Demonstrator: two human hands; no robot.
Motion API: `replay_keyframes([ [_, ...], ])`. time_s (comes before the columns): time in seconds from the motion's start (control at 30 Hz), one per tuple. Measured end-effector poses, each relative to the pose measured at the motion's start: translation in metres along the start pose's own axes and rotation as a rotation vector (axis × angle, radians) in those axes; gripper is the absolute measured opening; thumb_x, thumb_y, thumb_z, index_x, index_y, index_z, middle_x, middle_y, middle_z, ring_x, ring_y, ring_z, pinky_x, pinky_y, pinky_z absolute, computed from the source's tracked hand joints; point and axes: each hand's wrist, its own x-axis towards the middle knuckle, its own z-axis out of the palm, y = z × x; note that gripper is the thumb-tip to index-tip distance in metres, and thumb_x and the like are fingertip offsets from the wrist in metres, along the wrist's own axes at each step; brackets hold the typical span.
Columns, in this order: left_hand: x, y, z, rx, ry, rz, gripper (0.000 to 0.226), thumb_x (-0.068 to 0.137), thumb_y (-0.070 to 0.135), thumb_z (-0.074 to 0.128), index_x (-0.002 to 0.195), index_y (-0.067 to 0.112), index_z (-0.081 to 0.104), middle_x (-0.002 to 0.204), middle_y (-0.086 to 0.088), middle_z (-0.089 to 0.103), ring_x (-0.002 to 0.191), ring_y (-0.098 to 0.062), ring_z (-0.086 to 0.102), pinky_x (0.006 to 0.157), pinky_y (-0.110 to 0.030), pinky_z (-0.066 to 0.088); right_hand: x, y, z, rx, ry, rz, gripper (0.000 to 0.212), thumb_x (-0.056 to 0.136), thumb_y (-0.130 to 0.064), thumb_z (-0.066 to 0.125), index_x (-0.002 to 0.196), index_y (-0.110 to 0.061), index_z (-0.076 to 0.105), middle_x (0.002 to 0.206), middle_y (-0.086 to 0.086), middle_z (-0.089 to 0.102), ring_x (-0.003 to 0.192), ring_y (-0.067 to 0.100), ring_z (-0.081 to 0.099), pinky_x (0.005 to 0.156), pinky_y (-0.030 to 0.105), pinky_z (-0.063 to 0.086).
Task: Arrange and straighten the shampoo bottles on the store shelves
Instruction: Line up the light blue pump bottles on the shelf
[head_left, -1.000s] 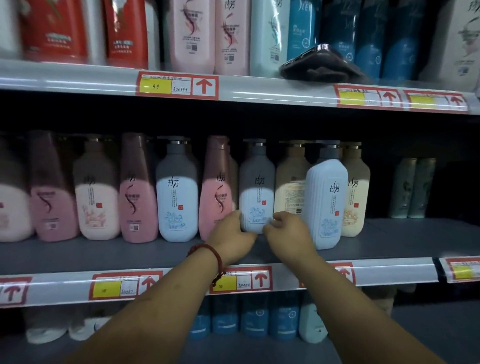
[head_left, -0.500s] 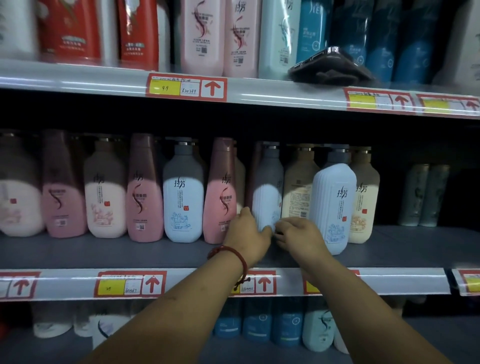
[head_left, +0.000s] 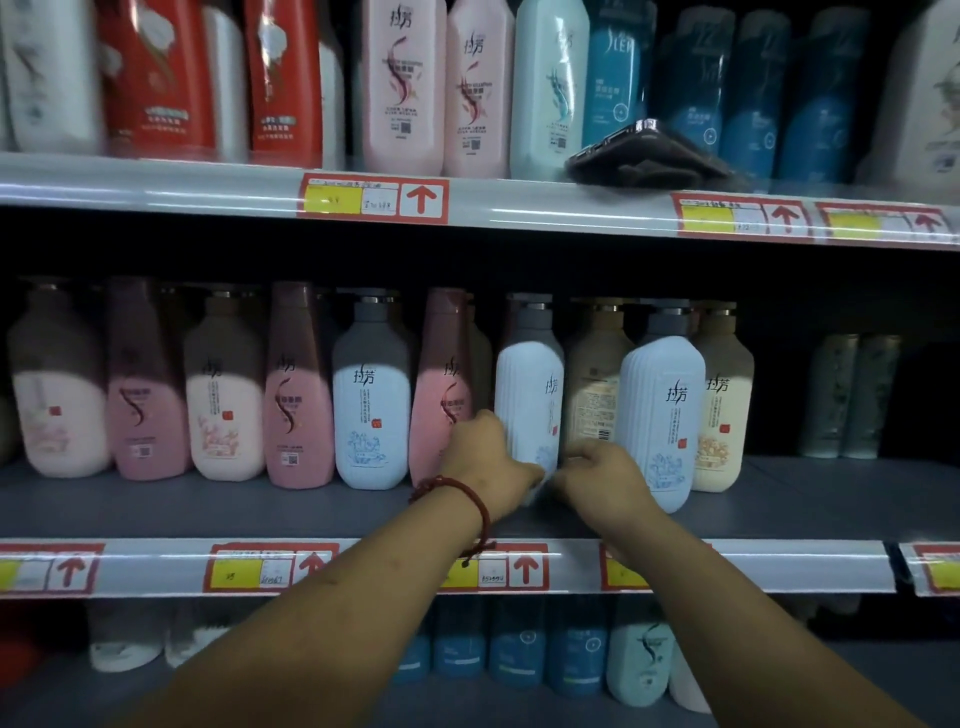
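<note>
1. On the middle shelf, near its centre, the pale blue bottle stands upright, its long axis running 12 to 6. A pink bottle is just beside it at 9 o'clock and a beige bottle at 3.
2. The left hand grips the bottle's lower flank from 8 o'clock, fingers curled round the side. The right hand holds the base from 4 o'clock with fingers curled in, though blur hides the fingertips.
3. The bottle lies at 12 o'clock from the two hands — about equally near each.
4. Its label is turned toward 3 o'clock, not out to the aisle — so the coming move is probably a twist about the upright axis to face the label forward.
</note>
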Motion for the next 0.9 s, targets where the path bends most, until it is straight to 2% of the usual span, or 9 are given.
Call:
replay_keyframes([
  [0.07, -0.009, -0.011, -0.017, -0.115, -0.101, 0.029, 0.066, 0.071, 0.027, 0.09, 0.128, 0.011, 0.06, 0.127, -0.004, 0.067, 0.116, -0.021, 0.064, 0.095, -0.03, 0.054, -0.011, -0.014, -0.002, 0.032, -0.064, -0.039, 0.038, 0.076, 0.002, 0.065, 0.112, -0.012, 0.064, 0.102, 0.004, 0.073, 0.096, 0.023, 0.07, 0.086, 0.047, 0.059],
  [0.13, -0.017, -0.024, -0.031, -0.24, -0.213, 0.047, 0.073, 0.061, 0.035, 0.092, 0.126, 0.018, 0.063, 0.122, 0.003, 0.072, 0.112, -0.014, 0.068, 0.099, -0.037, 0.055, -0.025, -0.027, -0.003, 0.081, -0.137, -0.083, 0.05, 0.078, 0.003, 0.069, 0.12, -0.02, 0.056, 0.11, -0.003, 0.069, 0.102, 0.017, 0.066, 0.086, 0.041, 0.059],
  [0.23, -0.026, -0.037, -0.041, -0.379, -0.267, 0.033, 0.08, 0.052, 0.042, 0.089, 0.125, 0.022, 0.063, 0.116, 0.007, 0.074, 0.108, -0.012, 0.071, 0.097, -0.041, 0.056, -0.044, -0.042, -0.003, 0.158, -0.159, -0.131, 0.045, 0.083, -0.014, 0.077, 0.122, -0.022, 0.056, 0.113, -0.007, 0.068, 0.103, 0.013, 0.066, 0.088, 0.036, 0.057],
  [0.4, -0.035, -0.032, -0.03, -0.469, -0.277, 0.055, 0.059, 0.077, 0.015, 0.082, 0.132, 0.016, 0.059, 0.123, 0.002, 0.071, 0.113, -0.016, 0.068, 0.1, -0.045, 0.055, -0.054, -0.045, -0.004, 0.092, -0.072, -0.124, 0.04, 0.088, -0.025, 0.075, 0.123, -0.018, 0.055, 0.116, -0.003, 0.068, 0.1, 0.013, 0.066, 0.085, 0.034, 0.057],
  [0.67, -0.029, -0.031, -0.024, -0.384, -0.273, 0.07, 0.056, 0.084, 0.017, 0.078, 0.135, 0.019, 0.056, 0.125, 0.001, 0.069, 0.112, -0.017, 0.067, 0.098, -0.044, 0.056, -0.05, -0.042, -0.001, 0.009, -0.019, -0.105, 0.043, 0.09, -0.027, 0.072, 0.126, -0.016, 0.053, 0.12, 0.0, 0.065, 0.104, 0.018, 0.064, 0.085, 0.034, 0.054],
  [0.73, -0.03, -0.029, -0.026, -0.344, -0.264, 0.08, 0.054, 0.083, 0.021, 0.079, 0.133, 0.019, 0.057, 0.121, 0.002, 0.07, 0.106, -0.014, 0.068, 0.094, -0.038, 0.058, -0.05, -0.041, 0.002, 0.038, -0.009, -0.092, 0.043, 0.09, -0.027, 0.072, 0.127, -0.017, 0.052, 0.122, 0.001, 0.065, 0.105, 0.018, 0.064, 0.086, 0.034, 0.053],
  [0.8, -0.036, -0.03, -0.033, -0.271, -0.254, 0.079, 0.05, 0.084, 0.022, 0.08, 0.128, 0.019, 0.058, 0.112, 0.002, 0.072, 0.09, -0.004, 0.066, 0.079, -0.017, 0.055, -0.055, -0.04, 0.009, 0.056, 0.067, -0.104, 0.047, 0.088, -0.025, 0.074, 0.129, -0.016, 0.052, 0.125, 0.0, 0.064, 0.105, 0.016, 0.062, 0.089, 0.035, 0.052],
  [0.83, -0.039, -0.033, -0.039, -0.238, -0.238, 0.072, 0.049, 0.084, 0.022, 0.08, 0.127, 0.02, 0.058, 0.108, 0.002, 0.072, 0.084, -0.001, 0.064, 0.073, -0.01, 0.049, -0.059, -0.039, 0.013, 0.031, 0.166, -0.129, 0.049, 0.087, -0.024, 0.075, 0.13, -0.015, 0.052, 0.126, -0.001, 0.061, 0.104, 0.014, 0.059, 0.088, 0.033, 0.05],
  [0.9, -0.044, -0.046, -0.053, -0.203, -0.139, 0.05, 0.046, 0.083, 0.022, 0.08, 0.125, 0.02, 0.061, 0.104, 0.0, 0.072, 0.086, -0.006, 0.064, 0.072, -0.008, 0.044, -0.07, -0.04, 0.023, -0.043, 0.474, -0.21, 0.046, 0.087, -0.019, 0.072, 0.129, -0.015, 0.051, 0.127, -0.001, 0.052, 0.104, 0.01, 0.051, 0.089, 0.03, 0.047],
])
